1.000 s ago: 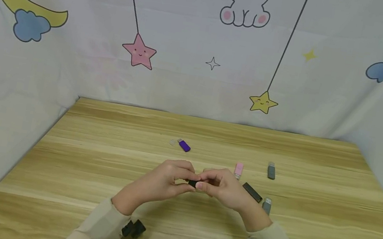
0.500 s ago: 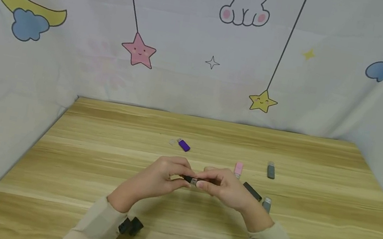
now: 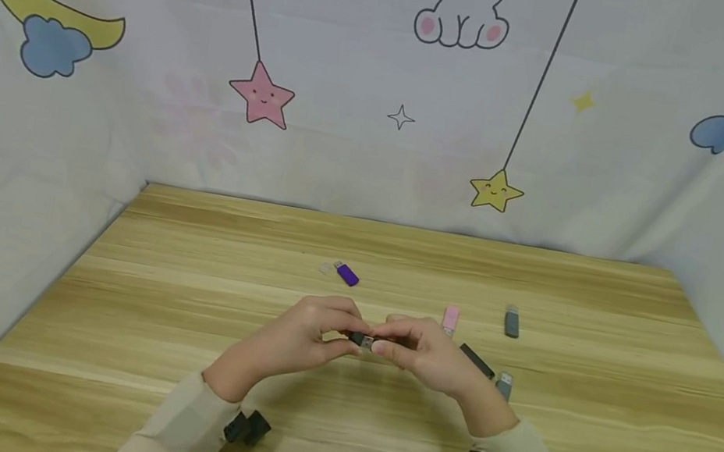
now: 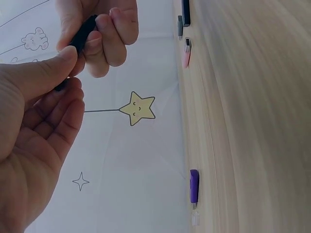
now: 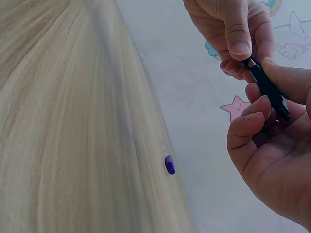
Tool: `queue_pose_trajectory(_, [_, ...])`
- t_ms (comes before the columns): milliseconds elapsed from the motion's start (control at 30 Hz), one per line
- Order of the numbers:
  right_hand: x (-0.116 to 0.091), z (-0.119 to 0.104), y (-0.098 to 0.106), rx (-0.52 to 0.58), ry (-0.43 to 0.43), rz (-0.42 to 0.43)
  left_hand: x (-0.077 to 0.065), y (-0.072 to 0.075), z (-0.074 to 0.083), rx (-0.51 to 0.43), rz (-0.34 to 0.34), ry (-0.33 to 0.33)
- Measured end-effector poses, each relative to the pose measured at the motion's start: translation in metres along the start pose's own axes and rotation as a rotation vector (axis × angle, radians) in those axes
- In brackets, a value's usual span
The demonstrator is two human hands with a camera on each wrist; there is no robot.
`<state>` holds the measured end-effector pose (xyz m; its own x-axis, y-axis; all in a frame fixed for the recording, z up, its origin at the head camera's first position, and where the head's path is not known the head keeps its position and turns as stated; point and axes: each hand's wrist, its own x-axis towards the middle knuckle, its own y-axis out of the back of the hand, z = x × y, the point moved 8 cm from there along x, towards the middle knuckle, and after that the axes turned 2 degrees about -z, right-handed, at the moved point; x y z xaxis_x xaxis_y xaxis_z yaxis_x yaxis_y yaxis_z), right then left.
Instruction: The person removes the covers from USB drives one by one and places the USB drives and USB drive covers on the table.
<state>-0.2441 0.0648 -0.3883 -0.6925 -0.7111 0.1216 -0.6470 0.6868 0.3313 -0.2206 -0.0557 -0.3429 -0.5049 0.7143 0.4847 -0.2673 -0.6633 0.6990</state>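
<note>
Above the middle of the table, my right hand grips the black body of a USB flash drive, thumb on one side and curled fingers on the other. Its silver connector shows between the two hands in the head view. My left hand pinches a small black cap at the connector end, between thumb and fingertips. Most of the cap is hidden by those fingers. In the right wrist view the left thumb and fingers meet right at the drive's tip.
Beyond the hands lies a purple flash drive beside a clear cap. On the right are a pink flash drive, a grey one, a long black stick and another grey drive. A printed cloth hangs behind the table.
My left hand has shifted slightly left with the cap, and the silver connector has come into view between the hands. The right hand has stayed nearly still; the drives on the table are unmoved.
</note>
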Motion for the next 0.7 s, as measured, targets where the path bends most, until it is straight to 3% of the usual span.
queue_pose_trajectory(267, [0.000, -0.004, 0.004, -0.084, -0.012, 0.010, 0.003, -0.001, -0.003, 0.043, -0.002, 0.009])
queue_pose_trajectory(700, [0.007, 0.002, 0.033, -0.321, -0.165, 0.144, 0.022, 0.006, -0.015, 0.130, 0.005, 0.053])
